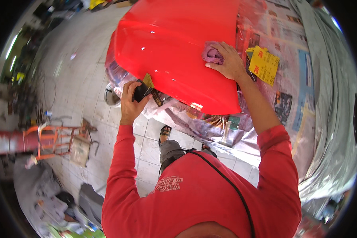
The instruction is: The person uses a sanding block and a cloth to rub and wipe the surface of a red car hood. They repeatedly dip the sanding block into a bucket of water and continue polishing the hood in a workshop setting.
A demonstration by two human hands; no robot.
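A glossy red car hood spreads out in front of me. My left hand is closed around a black sanding block just off the hood's near left edge. A piece of yellow sandpaper sticks out at the block's far side. Over on the right side of the hood, my right hand is closed on a crumpled purple cloth, which lies against the red paint. Yellow sandpaper sheets rest on the masking to the right of that hand.
Newspaper and plastic masking border the hood on the right and near side. A grey cover sheet hangs at far right. Left of the hood, a bucket stands on the tiled floor. An orange hand truck is further left.
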